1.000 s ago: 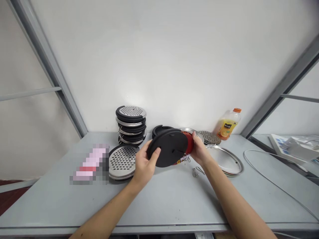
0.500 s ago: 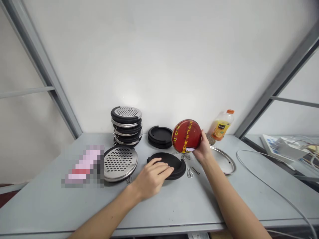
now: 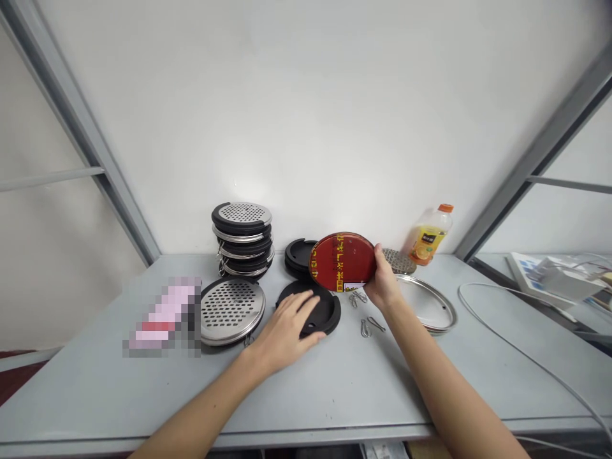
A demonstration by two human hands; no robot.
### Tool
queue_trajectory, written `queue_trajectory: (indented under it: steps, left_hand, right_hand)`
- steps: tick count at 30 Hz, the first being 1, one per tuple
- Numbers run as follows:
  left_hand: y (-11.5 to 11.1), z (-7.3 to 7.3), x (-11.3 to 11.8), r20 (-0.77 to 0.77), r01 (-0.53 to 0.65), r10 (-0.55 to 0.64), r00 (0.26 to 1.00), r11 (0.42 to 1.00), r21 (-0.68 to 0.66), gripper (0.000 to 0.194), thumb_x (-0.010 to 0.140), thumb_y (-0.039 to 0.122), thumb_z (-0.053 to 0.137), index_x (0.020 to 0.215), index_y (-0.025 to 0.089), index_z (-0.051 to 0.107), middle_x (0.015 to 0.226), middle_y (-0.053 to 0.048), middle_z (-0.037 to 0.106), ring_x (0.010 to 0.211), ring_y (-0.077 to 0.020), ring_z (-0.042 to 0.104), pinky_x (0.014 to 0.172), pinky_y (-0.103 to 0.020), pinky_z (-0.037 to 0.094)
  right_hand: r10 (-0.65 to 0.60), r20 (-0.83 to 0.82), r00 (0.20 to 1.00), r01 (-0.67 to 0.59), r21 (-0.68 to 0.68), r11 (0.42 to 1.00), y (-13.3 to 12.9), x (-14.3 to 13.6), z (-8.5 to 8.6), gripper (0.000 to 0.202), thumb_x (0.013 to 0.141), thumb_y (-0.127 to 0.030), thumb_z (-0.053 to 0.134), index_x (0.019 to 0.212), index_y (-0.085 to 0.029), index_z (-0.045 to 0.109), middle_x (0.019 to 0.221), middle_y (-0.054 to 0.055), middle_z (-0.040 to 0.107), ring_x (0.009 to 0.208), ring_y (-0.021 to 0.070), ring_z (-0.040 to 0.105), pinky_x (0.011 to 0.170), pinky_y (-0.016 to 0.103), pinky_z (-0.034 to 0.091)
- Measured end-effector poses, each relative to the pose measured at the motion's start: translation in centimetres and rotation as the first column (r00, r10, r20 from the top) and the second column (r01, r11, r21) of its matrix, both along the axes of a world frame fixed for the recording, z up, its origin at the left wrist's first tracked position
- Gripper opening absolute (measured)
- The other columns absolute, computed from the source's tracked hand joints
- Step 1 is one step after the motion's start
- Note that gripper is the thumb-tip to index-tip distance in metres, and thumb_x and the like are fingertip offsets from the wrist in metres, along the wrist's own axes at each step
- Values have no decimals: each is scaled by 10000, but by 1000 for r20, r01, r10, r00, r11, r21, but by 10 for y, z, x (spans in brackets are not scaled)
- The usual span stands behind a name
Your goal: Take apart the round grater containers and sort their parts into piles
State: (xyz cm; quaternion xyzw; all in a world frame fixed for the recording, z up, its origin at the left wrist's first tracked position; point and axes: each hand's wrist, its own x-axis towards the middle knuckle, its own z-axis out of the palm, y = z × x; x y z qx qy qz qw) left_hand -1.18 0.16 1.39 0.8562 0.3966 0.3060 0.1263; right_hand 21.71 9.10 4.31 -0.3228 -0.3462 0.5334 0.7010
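Our right hand (image 3: 384, 280) grips the red disc (image 3: 343, 261) by its right edge; our left hand (image 3: 291, 328), fingers spread, hovers at the black tray (image 3: 321, 313), contact unclear.

Left hand (image 3: 285, 333): palm down, fingers spread; right hand (image 3: 385, 284): raised, gripping, thumb uppermost; forearms (image 3: 210, 401), two: bare, converging

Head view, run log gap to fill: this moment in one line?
right hand: holding red disc; left hand: open over black dish, contact unclear; table: metal clips
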Motion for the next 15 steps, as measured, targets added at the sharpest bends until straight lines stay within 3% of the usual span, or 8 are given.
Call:
queue_trajectory:
  steps: [4, 9, 11, 15]
  left_hand:
    - [3, 2, 3, 227, -151, 159, 961, 987, -53, 747, 851, 383, 609, 1477, 224, 233, 1519, -142, 321, 1401, -270, 322, 1136, -464, 312]
    - [4, 3, 9, 411, -289, 275, 869, 957, -29, 990, 774, 415, 697, 1510, 230, 62, 1565, -162, 198, 1444, -326, 194, 1151, -529, 237]
    - [2, 2, 11, 428, -331, 303, 851, 943, -9, 1094, 737, 418, 734, 1511, 229, -17, 1582, -170, 118, 1456, -333, 135, 1157, -538, 216]
    - [0, 0, 14, 429, -416, 378, 821, 909, -5, 1241, 643, 426, 808, 1507, 235, -62, 1591, -171, -8, 1463, -353, 51, 1159, -557, 192]
  right_hand:
    - [-94, 44, 995, 89, 95, 991, -6, -11, -3, 341, 781, -539, 649, 880, -220, 717, 902, 24, 751, 943, 246, 687, 848, 388, 564]
    - [-146, 266, 953, 97, 188, 977, -27, -35, -10, 315, 821, -520, 608, 823, -231, 733, 840, 2, 736, 943, 263, 660, 831, 394, 548]
    - [-96, 345, 934, 30, 192, 981, -37, -46, -12, 310, 839, -503, 593, 872, -232, 738, 902, 10, 731, 971, 264, 644, 851, 390, 531]
    - [123, 434, 893, -200, 138, 970, -56, -66, -9, 292, 838, -483, 604, 994, -260, 709, 946, 20, 721, 886, 241, 654, 806, 375, 529]
